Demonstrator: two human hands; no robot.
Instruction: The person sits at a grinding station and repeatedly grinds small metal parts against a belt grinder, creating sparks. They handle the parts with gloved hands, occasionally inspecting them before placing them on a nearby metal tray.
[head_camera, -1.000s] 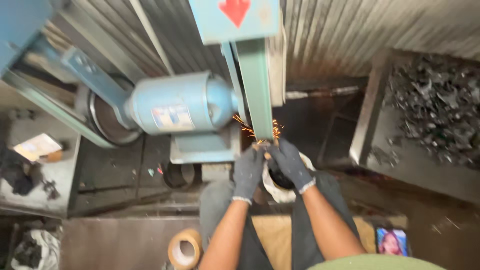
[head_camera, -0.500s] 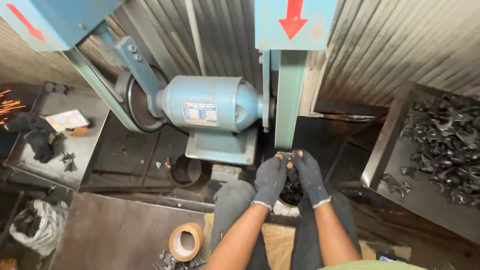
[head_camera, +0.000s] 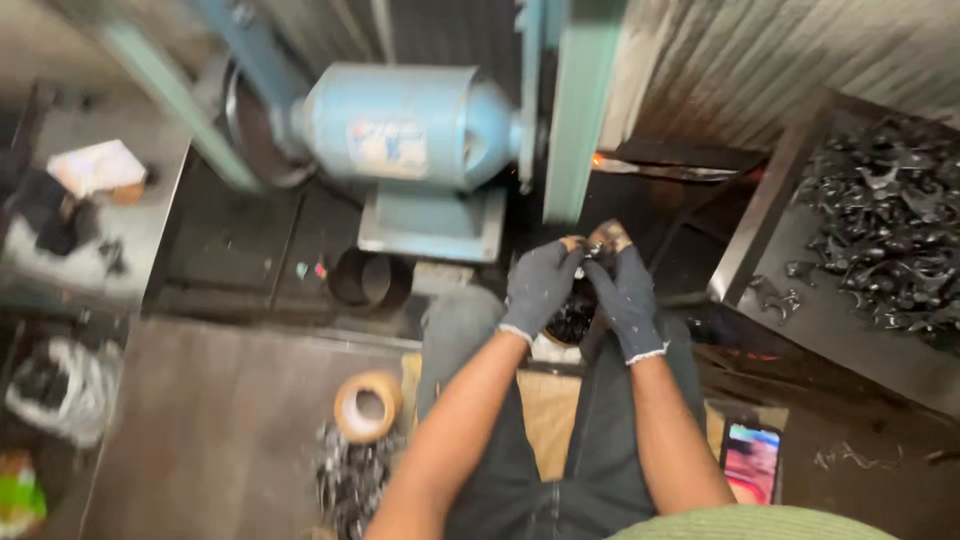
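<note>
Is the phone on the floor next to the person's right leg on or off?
On. The phone lies face up and its screen glows with bright pink and blue colours against the dark floor.

Both hands wear dark grey knitted gloves. The left hand (head_camera: 540, 290) has a glove with a pale edge at the wrist, and the right hand (head_camera: 628, 298) has the same. The fingertips (head_camera: 610, 236) look worn and brownish. The forearms are bare. The person wears dark trousers and a light green shirt.
</note>
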